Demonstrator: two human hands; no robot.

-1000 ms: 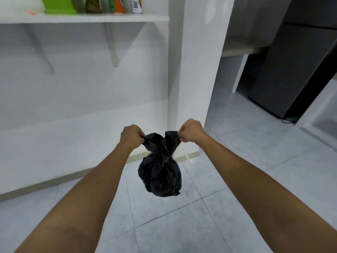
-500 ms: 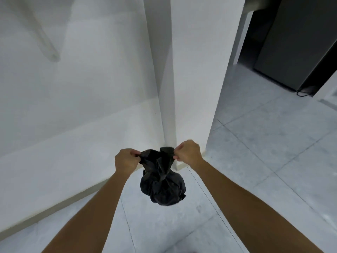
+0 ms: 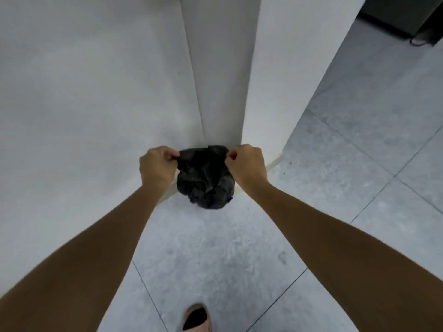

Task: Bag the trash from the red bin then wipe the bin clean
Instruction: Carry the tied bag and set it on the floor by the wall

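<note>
A small black trash bag (image 3: 206, 180), bunched and full, hangs low over the grey floor close to the foot of a white wall corner. My left hand (image 3: 157, 166) pinches the bag's top at its left side. My right hand (image 3: 248, 162) pinches the top at its right side. Both arms reach forward and down. The red bin is not in view.
A white wall (image 3: 84, 92) fills the left, with a white column (image 3: 223, 68) straight ahead and a pale skirting strip at its base. Grey tiled floor (image 3: 359, 140) spreads to the right. A dark appliance with a cable (image 3: 419, 37) stands far right. My slipper (image 3: 196, 318) shows at the bottom.
The view has tilted down, so the shelf has left the frame. The bag has dropped lower toward the floor by the wall corner, still held by both hands.
</note>
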